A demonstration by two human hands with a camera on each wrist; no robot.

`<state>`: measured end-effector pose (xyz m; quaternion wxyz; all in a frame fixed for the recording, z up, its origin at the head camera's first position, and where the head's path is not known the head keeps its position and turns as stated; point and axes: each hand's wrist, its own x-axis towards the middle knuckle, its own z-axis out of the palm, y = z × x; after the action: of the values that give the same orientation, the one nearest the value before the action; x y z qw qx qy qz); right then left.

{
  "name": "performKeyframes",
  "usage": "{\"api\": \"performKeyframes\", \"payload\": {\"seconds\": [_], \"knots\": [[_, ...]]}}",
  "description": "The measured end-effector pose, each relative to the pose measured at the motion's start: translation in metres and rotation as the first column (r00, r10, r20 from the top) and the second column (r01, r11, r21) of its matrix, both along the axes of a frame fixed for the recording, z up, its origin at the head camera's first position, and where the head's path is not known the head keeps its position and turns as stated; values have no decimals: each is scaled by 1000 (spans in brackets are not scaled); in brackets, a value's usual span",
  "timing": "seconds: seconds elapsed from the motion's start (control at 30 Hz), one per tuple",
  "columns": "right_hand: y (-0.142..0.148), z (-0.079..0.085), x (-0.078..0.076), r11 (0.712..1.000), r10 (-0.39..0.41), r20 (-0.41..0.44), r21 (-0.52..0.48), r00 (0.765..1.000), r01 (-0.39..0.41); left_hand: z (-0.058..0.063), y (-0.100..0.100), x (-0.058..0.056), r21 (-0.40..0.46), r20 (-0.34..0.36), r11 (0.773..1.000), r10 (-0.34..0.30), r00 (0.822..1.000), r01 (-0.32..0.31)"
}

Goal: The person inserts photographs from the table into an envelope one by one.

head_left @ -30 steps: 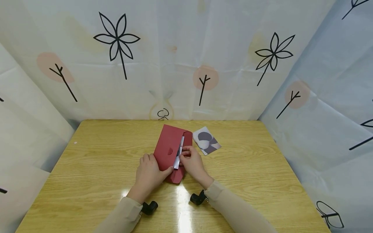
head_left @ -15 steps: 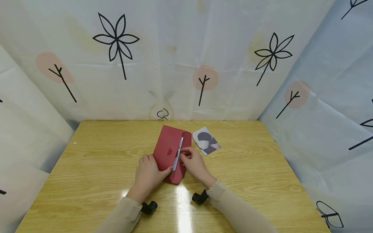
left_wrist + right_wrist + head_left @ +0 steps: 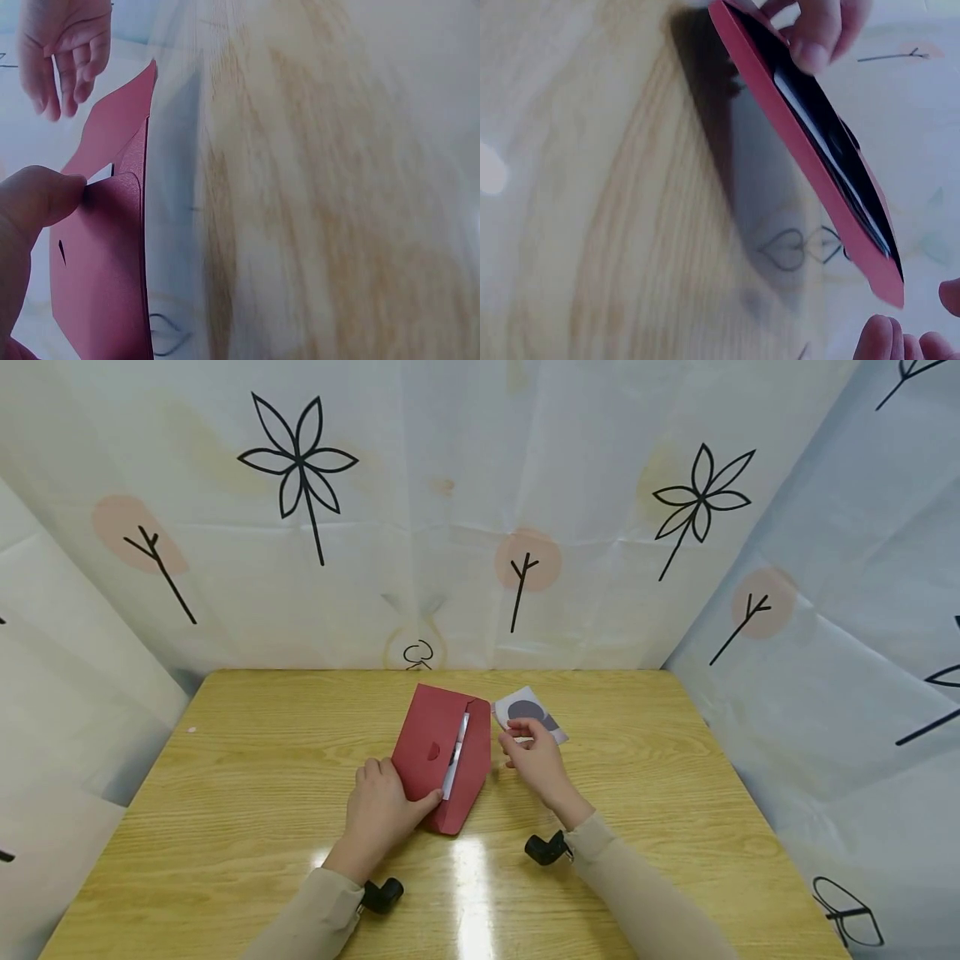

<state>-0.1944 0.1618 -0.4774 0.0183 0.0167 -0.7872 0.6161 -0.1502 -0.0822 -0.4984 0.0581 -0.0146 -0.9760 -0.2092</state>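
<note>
My left hand (image 3: 382, 814) grips a red paper envelope (image 3: 429, 722) by its near left part, thumb over the edge of the mouth. The flap hangs open to the right. White printed cards (image 3: 832, 161) sit inside the envelope's mouth, seen edge-on in the right wrist view. To the right of the envelope, my right hand (image 3: 538, 767) hovers with bent, relaxed fingers and nothing between them. Just beyond its fingertips lies a grey-and-white picture card (image 3: 525, 702), partly covered by the hand. In the left wrist view, the left thumb (image 3: 45, 196) presses on the envelope.
A wooden table (image 3: 262, 760) bears everything. Behind it and at both sides hang pale cloth sheets (image 3: 420, 527) with printed plants. Black wrist cameras (image 3: 546, 849) stick out from both sleeves.
My right hand has left the envelope's mouth and moved right, over to the picture card. The card in the mouth sits slightly deeper than before. The left hand keeps its grip.
</note>
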Motion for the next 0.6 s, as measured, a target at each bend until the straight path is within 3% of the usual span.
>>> {"api": "performKeyframes", "payload": {"seconds": [0.17, 0.33, 0.6], "knots": [[16, 1, -9, 996, -57, 5, 68, 998, 56, 1, -1, 1, 3, 1, 1000, -2, 1000, 2], [29, 3, -17, 994, -81, 61, 73, 995, 77, 1, -1, 1, 5, 0, 1000, 0, 1000, 0], [48, -6, -33, 978, -151, 115, 162, 982, 132, 2, -1, 2, 11, -13, 1000, -5, 1000, 6]]}}
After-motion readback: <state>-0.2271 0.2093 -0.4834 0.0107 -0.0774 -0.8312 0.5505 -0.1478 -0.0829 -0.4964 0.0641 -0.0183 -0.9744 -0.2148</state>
